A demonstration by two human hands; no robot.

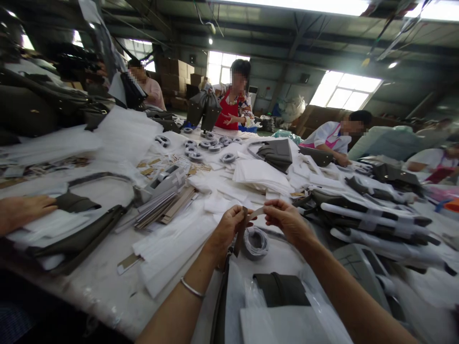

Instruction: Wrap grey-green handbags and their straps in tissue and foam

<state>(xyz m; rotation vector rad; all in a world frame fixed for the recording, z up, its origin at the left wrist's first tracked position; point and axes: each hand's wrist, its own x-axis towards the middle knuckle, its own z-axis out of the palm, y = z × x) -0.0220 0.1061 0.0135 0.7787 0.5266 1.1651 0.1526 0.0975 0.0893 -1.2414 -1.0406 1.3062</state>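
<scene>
My left hand pinches the end of a dark olive bag strap that hangs down toward my lap. My right hand pinches a short strip of pale tape stretched across to the strap's top. Just below both hands a roll of grey tape lies on the white table. A dark olive bag piece in clear plastic wrap rests in front of me.
Another person's hand rests on an olive bag at the left. Cardboard strips, white foam sheets, tape rolls and wrapped bags crowd the table. Co-workers sit at the far side and right.
</scene>
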